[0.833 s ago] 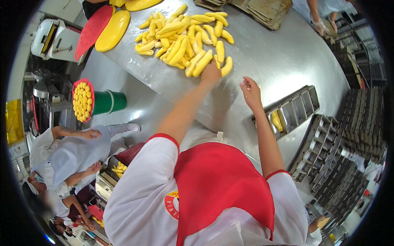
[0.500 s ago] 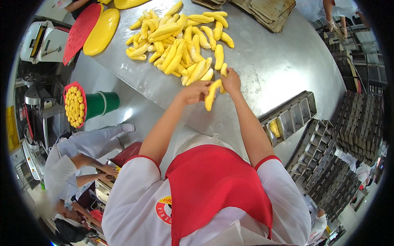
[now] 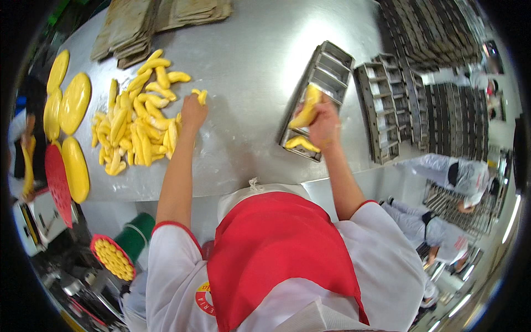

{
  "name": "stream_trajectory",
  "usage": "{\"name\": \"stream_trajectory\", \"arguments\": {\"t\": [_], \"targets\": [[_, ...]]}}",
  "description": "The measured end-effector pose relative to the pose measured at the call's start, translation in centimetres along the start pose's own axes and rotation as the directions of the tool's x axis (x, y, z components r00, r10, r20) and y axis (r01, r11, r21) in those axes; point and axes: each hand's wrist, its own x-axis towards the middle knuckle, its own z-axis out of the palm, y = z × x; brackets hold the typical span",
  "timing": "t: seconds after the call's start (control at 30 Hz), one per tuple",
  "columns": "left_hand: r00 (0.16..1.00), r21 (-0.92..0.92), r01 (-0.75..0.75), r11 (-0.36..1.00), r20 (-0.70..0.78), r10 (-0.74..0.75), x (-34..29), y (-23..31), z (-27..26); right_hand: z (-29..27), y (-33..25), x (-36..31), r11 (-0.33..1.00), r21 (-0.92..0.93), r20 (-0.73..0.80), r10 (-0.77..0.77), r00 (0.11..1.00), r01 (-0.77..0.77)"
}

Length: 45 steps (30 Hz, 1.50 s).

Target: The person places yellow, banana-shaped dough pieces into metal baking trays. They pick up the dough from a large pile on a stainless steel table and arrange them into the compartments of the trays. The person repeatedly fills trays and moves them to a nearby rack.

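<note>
My right hand (image 3: 325, 123) is closed on a yellow dough roll (image 3: 310, 105), held tilted over a strapped set of metal loaf pans (image 3: 331, 72). Another dough roll (image 3: 301, 143) lies in the nearest compartment of that pan set. My left hand (image 3: 193, 113), farther left over the steel table, grips a second, smaller-looking piece of yellow dough (image 3: 200, 97), partly hidden by the fingers. Just left of that hand is a loose pile of floury yellow dough rolls (image 3: 141, 127).
Stacked flat worn sheets (image 3: 127, 27) lie at the table's far left. Large flat yellow dough slabs (image 3: 74, 102) and a red board (image 3: 58, 180) sit at the left edge. More pan sets (image 3: 379, 110) stand at right. A green bucket (image 3: 135, 235) stands lower left; co-workers (image 3: 442, 232) are at right.
My view has turned toward the right. My hands, close together before, are now wide apart: the right has carried a dough roll over the pan set, while the left is beside the pile.
</note>
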Motion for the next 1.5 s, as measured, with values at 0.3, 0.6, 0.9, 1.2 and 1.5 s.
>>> {"name": "stream_trajectory", "arguments": {"t": [0.3,0.6,0.9,1.2,1.5], "targets": [[0.932,-0.815,0.219,0.537,0.337,0.132,-8.1,21.5,-2.0,-13.6,-0.4,0.5,-0.203,-0.969,0.214,-0.398,0.892,0.142],[0.860,-0.965,0.255,0.055,0.252,0.444,-11.2,34.4,-9.7,-11.2,-7.9,0.2,0.513,-0.653,0.090,-0.678,0.730,0.557],[0.789,-0.904,0.422,-0.070,0.328,0.520,-11.9,35.9,-5.4,-13.6,-4.6,2.4,0.559,-0.717,0.209,-0.396,0.894,0.416],[0.828,-0.900,0.323,0.294,0.419,0.373,-12.8,28.5,-9.1,-18.0,-9.9,11.2,-0.340,-0.880,0.473,-0.560,0.680,0.333],[0.895,-0.775,0.443,0.451,0.349,-0.278,-22.4,7.2,-4.6,-20.4,3.4,4.7,-0.339,-0.892,0.414,-0.353,0.839,0.298]]}}
